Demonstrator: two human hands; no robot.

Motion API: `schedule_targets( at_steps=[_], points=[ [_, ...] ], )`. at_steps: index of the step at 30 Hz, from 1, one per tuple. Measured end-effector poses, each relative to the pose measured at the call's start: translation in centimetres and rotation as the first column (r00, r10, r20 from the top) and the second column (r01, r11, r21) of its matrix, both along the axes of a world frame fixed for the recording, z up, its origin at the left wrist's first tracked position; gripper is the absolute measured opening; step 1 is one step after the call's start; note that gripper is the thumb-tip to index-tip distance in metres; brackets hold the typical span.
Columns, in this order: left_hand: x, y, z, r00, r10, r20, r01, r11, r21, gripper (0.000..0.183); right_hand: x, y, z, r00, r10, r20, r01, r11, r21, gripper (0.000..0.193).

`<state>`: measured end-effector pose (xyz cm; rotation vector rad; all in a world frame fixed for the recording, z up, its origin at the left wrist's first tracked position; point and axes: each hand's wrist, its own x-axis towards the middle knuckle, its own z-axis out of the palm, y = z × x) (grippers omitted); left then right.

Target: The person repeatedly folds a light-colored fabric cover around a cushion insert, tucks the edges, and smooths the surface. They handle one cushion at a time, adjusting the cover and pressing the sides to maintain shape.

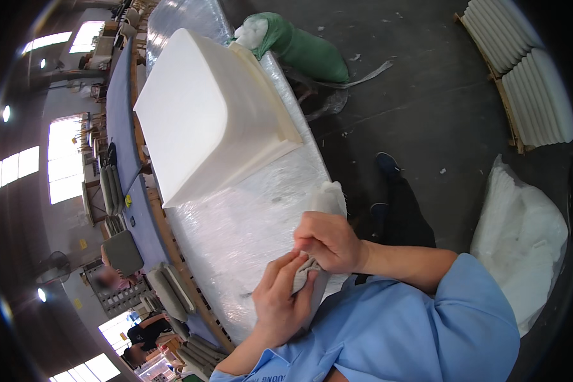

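Grey cloth (307,270) between both hands

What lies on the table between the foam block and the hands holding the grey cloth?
Head view: only bare plastic-wrapped table between the foam block and the grey cloth.

A green sack (309,52) lies on the dark floor past the far end of the table, rounded and long, its open mouth stuffed with white filling. At the right edge of the view a large white bag (522,239), bulging and soft, stands on the floor. Small yellow signs or tags (83,244) hang on the wall at the left, too small to make out.
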<state>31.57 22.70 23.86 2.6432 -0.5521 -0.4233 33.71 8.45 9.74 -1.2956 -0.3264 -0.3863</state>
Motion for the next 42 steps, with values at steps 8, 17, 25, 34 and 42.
schedule_targets(
  at_steps=[8, 17, 25, 34, 42],
  points=[
    [-1.2, 0.3, -1.8, 0.957, 0.267, 0.111, -0.233, 0.94, -0.251, 0.019, 0.2, -3.0, -2.1, 0.967, 0.24, -0.087, -0.235, 0.97, 0.067, 0.022],
    [-1.2, 0.0, -2.6, 0.973, 0.191, 0.131, -0.133, 0.923, -0.36, 0.016, -0.5, -0.8, -2.5, 0.974, 0.226, -0.011, -0.221, 0.96, 0.175, 0.009],
    [0.0, -0.2, -2.2, 0.958, 0.232, -0.167, -0.268, 0.931, -0.246, 0.077, 0.8, 0.6, -2.2, 0.953, 0.284, -0.107, -0.274, 0.956, 0.102, 0.019],
    [0.3, -0.4, 0.2, 0.883, 0.353, -0.308, -0.348, 0.935, 0.074, 0.072, 1.4, 3.2, -9.4, 0.97, 0.085, -0.229, -0.069, 0.995, 0.076, 0.054],
    [-4.1, 4.9, 5.3, 0.82, 0.509, 0.262, -0.547, 0.831, 0.097, 0.067, 4.5, 11.2, -2.4, 0.979, 0.198, -0.049, -0.201, 0.977, -0.065, 0.04]
  ],
)
